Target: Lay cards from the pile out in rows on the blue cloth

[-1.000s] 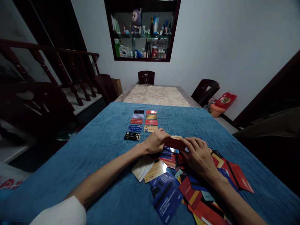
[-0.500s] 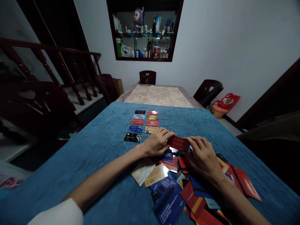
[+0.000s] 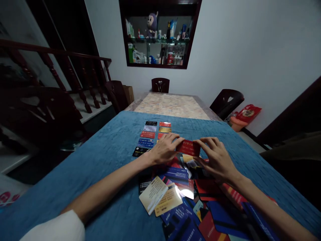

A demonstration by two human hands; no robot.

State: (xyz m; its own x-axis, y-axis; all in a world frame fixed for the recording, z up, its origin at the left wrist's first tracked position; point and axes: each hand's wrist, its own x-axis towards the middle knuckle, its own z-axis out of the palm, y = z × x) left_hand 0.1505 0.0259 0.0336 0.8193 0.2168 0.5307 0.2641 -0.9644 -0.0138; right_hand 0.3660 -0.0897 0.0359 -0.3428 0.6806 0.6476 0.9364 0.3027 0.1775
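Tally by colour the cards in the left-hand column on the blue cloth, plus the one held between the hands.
Black cards: 2
Silvery card: 1
Blue card: 1
Red cards: 2 (column card, held card)
Total: 6

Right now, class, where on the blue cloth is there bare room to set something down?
Bare: the cloth left of the card columns, and right of them, beyond the held card. Crowded: nearer than the held card, where loose cards overlap.
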